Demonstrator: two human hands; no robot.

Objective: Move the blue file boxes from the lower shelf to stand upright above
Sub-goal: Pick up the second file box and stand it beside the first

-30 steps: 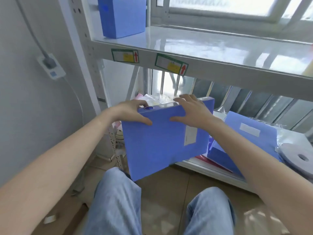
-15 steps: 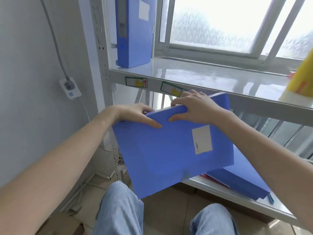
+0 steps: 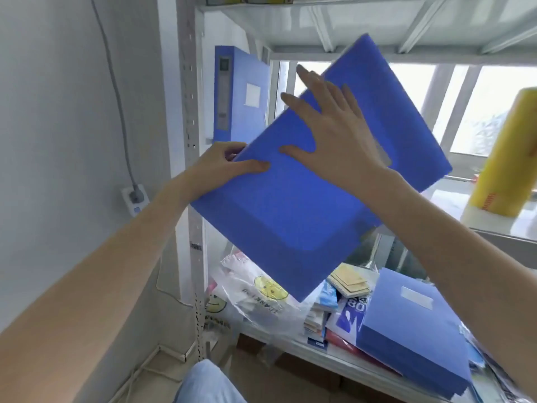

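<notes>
I hold a blue file box (image 3: 293, 210) tilted in the air in front of the middle shelf (image 3: 494, 225). My left hand (image 3: 220, 164) grips its left edge. My right hand (image 3: 334, 132) lies flat with spread fingers on its broad face. One blue file box (image 3: 238, 94) stands upright at the far left of the middle shelf. Another blue file box (image 3: 412, 330) lies flat on the lower shelf (image 3: 334, 356) at the right.
A yellow roll (image 3: 505, 158) stands on the middle shelf at the right. Plastic bags (image 3: 255, 295), notebooks and papers crowd the lower shelf. The rack's grey upright (image 3: 189, 141) is left of the box. A wall socket (image 3: 135, 196) with a cable sits on the left wall.
The box has risen from below the middle shelf's edge to in front of it and tilted more. My right hand shifted from its top edge onto its broad face.
</notes>
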